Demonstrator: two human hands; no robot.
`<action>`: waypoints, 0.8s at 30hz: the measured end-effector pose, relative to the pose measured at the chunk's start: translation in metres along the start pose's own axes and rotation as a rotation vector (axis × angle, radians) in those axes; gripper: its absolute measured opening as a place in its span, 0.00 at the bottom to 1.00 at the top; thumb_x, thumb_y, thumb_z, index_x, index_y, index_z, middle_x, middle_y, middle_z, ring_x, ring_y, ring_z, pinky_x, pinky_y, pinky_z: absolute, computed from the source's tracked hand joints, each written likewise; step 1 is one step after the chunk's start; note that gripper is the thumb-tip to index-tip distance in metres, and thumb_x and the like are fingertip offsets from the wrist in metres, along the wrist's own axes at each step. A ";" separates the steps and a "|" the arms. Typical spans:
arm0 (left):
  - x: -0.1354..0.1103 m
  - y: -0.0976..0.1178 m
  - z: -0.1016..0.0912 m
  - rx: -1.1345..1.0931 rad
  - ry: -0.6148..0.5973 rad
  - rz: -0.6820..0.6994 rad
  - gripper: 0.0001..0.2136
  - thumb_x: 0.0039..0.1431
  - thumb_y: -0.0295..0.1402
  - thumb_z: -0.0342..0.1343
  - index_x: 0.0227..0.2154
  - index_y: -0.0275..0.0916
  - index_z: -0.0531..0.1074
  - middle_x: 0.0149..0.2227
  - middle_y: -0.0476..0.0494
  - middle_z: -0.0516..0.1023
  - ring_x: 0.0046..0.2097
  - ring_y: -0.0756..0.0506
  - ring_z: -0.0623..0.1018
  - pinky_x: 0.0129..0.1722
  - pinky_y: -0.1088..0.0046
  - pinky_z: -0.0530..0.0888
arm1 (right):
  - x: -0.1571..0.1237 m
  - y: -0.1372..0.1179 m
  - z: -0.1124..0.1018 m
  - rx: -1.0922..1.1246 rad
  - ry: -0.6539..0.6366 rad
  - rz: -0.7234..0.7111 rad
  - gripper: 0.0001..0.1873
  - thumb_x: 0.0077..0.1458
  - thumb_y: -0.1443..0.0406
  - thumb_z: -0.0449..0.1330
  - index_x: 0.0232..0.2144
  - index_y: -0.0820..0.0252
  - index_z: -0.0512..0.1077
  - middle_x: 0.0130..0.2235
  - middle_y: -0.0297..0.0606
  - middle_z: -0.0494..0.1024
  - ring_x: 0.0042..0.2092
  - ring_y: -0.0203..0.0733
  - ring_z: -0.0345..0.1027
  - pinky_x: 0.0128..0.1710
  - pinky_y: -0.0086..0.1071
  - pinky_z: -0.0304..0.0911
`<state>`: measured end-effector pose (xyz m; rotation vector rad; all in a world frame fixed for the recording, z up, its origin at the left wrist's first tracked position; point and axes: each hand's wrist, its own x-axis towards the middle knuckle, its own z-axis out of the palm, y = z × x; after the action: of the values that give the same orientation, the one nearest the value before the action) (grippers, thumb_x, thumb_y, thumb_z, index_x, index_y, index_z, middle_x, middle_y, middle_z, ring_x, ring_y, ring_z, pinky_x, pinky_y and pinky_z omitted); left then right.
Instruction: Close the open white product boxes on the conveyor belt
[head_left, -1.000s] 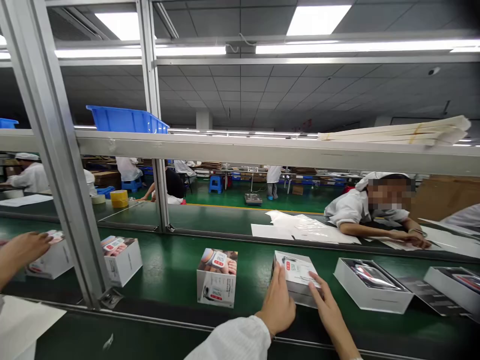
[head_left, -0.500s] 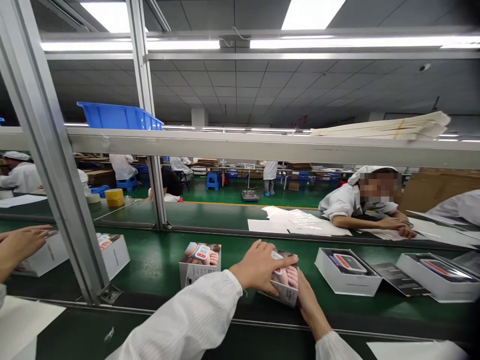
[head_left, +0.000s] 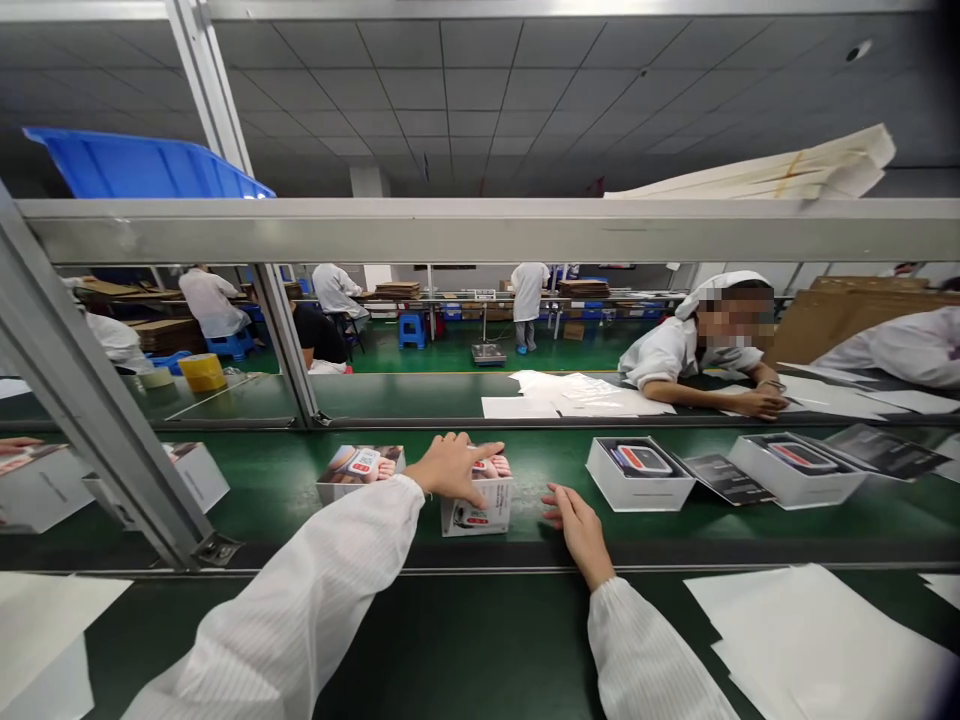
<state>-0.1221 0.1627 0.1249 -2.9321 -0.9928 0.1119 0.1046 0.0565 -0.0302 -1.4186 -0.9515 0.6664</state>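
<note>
On the green belt (head_left: 285,505) stands a printed carton (head_left: 484,507), its top picturing a white-and-red display device and fingers. My left hand (head_left: 450,468) spans the carton's top from the left, thumb on the near side; it hides part of the lid. My right hand (head_left: 579,530) is off to the right of that carton, touching nothing, with its fingers apart. Close by on the left sits a second printed carton (head_left: 352,465), partly behind my left wrist. Right of my right hand stands an open white box (head_left: 641,490) with a device showing inside.
Another open box (head_left: 799,490) lies farther right, with a dark flap (head_left: 727,478) beside it. A metal post (head_left: 97,400) rises at left, near more cartons (head_left: 199,485) and another person's hand. White sheets (head_left: 817,640) lie front right. A co-worker (head_left: 675,350) leans across the far bench.
My right hand has let go of the carton and moved away to the right. The carton, under my left hand, has turned to face me more squarely. The camera view has tilted down.
</note>
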 end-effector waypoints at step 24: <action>-0.049 -0.042 0.001 -0.032 0.012 -0.026 0.49 0.47 0.56 0.63 0.69 0.53 0.47 0.65 0.32 0.58 0.65 0.25 0.58 0.60 0.43 0.55 | 0.047 0.012 -0.096 -0.090 0.957 0.173 0.18 0.45 0.49 0.58 0.26 0.57 0.74 0.33 0.51 0.79 0.39 0.56 0.71 0.41 0.46 0.64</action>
<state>-0.1866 0.1667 0.1291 -2.9442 -1.0404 0.0778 0.2120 0.0490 -0.0265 -1.6533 -0.1020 0.0119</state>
